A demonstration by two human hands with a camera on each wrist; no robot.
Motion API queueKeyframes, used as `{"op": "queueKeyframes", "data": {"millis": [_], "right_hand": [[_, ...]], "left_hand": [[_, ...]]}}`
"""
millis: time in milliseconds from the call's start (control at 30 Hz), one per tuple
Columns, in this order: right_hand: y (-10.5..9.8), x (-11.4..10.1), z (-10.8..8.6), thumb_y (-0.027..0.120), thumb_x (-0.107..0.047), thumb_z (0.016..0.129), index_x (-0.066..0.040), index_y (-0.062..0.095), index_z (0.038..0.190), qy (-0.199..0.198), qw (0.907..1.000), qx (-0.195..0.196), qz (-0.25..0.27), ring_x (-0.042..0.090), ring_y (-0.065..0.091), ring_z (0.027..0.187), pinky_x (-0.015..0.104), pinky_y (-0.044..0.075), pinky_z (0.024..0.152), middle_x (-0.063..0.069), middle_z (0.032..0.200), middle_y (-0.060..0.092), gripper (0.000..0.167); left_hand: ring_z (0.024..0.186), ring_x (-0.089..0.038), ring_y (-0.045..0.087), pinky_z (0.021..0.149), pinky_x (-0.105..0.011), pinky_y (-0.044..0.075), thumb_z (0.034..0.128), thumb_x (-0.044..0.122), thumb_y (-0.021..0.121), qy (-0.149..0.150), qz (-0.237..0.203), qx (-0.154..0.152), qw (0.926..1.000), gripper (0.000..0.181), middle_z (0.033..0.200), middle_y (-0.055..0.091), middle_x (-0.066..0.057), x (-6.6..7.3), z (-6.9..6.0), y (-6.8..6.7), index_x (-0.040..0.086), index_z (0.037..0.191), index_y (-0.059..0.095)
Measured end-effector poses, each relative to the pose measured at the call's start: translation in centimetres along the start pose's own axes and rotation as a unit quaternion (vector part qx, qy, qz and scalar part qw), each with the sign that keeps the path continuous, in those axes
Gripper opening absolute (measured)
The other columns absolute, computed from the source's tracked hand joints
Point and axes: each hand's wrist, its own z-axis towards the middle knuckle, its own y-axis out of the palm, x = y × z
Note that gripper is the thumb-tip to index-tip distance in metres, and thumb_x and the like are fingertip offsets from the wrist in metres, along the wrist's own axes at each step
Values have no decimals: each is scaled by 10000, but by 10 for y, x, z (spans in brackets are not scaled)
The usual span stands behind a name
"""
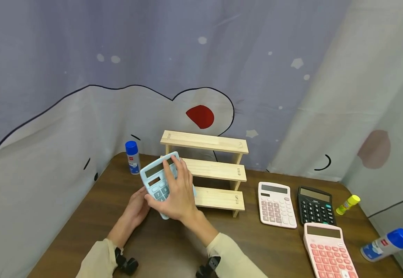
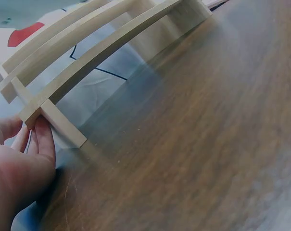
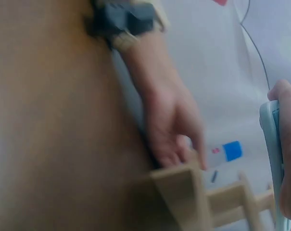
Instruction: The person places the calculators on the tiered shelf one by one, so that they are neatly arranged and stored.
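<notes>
My right hand [image 1: 180,195] holds a light blue calculator [image 1: 154,181] tilted in the air, its screen and keys facing up, with the thumb and fingers at its edges. Behind it stands a three-step wooden rack [image 1: 218,197], whose left end the calculator partly hides. Low at that end, my left hand [image 1: 135,208] grips the end of the bottom step; in the left wrist view the fingers of this hand [image 2: 25,163] pinch the board's corner [image 2: 34,108]. The right wrist view is blurred and shows the calculator's side edge [image 3: 272,144] in my right hand [image 3: 289,149].
A blue-capped bottle [image 1: 133,158] stands at the back left. On the right lie a white-pink calculator [image 1: 277,206], a black one [image 1: 316,206], a pink one [image 1: 331,253], a yellow glue stick [image 1: 348,204] and another blue-capped bottle [image 1: 386,245]. A curtain hangs behind the table.
</notes>
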Motion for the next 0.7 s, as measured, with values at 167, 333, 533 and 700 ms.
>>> {"op": "queueKeyframes", "data": {"millis": [167,333,533,700], "right_hand": [[-14,11,27,769,-567,719,-137,391,1527,25,9995,-106,-300,393,299,1448,543,351,1098,139,1581,311,990],[-24,17,46,756,-571,730,-146,390,1527,131,9988,-255,-401,389,298,1447,543,344,1096,131,1577,313,975],[-22,13,74,704,-611,752,-171,368,1532,387,9950,-598,-694,363,317,1432,526,355,1094,104,1576,316,956],[-27,14,100,676,-648,754,-167,373,1520,540,9896,-635,-1174,347,345,1401,501,402,1041,100,1562,337,954]], "left_hand": [[960,-12,601,864,-175,469,1068,85,425,-198,-311,56,9993,299,983,692,110,-1,3,2,216,984,681],[1031,-26,597,904,-187,475,1055,89,472,-281,-337,-94,9990,234,1064,679,94,-2,4,2,209,1044,673],[1020,-1,599,875,-162,484,1064,110,456,-200,-155,-250,9994,247,1078,659,97,3,1,-4,167,1252,607],[1082,14,590,930,-151,474,1077,120,421,-175,-67,-506,9985,526,1131,639,108,4,3,-2,-6,1554,239]]}}
